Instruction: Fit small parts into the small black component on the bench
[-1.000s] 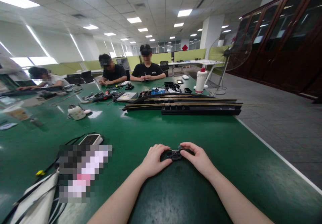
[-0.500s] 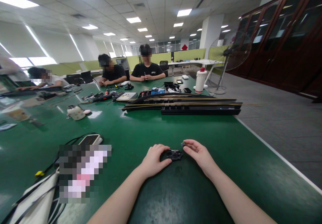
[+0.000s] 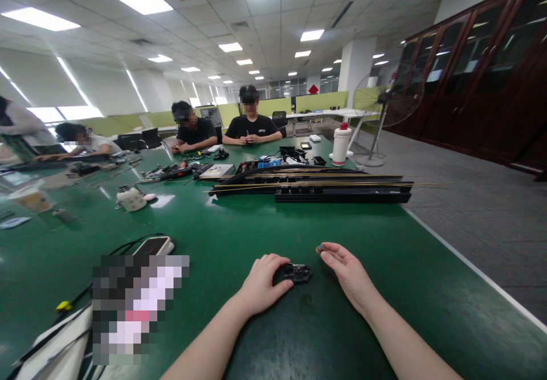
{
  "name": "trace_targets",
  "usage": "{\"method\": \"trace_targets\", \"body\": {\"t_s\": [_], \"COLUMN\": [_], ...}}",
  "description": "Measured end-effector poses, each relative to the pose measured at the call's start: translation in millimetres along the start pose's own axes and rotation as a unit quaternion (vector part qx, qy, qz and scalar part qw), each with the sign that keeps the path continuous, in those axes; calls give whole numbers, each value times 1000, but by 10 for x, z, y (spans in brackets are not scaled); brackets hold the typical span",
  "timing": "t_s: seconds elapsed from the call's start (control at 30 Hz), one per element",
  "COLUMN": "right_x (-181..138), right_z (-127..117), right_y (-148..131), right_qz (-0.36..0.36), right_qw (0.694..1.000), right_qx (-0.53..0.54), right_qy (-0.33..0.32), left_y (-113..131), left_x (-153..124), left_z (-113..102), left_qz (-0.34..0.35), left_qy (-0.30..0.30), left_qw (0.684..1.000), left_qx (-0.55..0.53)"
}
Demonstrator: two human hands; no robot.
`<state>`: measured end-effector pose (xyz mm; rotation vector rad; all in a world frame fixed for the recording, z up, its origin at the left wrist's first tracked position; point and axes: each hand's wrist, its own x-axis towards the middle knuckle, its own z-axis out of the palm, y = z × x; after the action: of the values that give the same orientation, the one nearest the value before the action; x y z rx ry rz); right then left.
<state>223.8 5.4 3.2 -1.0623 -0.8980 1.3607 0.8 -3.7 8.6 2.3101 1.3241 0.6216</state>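
Note:
A small black mechanical part, with an uneven, jagged outline, lies on the green tabletop. My left hand grips its left end between thumb and fingers. To the right, apart from the black part, my right hand pinches a tiny greyish piece between thumb and fingertips. That piece is too small to name, and the fingers hide some of it.
Long black rails with thin brass-coloured rods lie across the table ahead. A white bottle with a red cap stands behind them. At left are a phone, cables and a small patterned jar. Several people sit beyond.
My right hand has drawn a little to the right, away from the black part, with the tiny piece still pinched. My left hand keeps its grip. The camera view has tipped slightly upward.

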Motion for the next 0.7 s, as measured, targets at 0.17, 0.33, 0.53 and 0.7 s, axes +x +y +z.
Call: {"method": "trace_targets", "body": {"t_s": [0.17,0.33,0.53,0.7], "right_x": [-7,-12,-14,-18], "right_z": [14,31,32,33], "right_y": [-36,-67,-72,-73], "right_qz": [7,14,15,11], "right_qw": [998,996,996,997], "right_qx": [46,70,69,53], "right_qy": [32,50,53,49], "left_y": [-27,-39,-31,-32], "left_x": [-6,-8,-8,-4], "left_z": [21,33,27,20], "left_qz": [1,-1,-7,-9], "left_qy": [9,7,2,2], "left_qw": [1000,1000,1000,1000], "left_qx": [0,-4,-3,-9]}}
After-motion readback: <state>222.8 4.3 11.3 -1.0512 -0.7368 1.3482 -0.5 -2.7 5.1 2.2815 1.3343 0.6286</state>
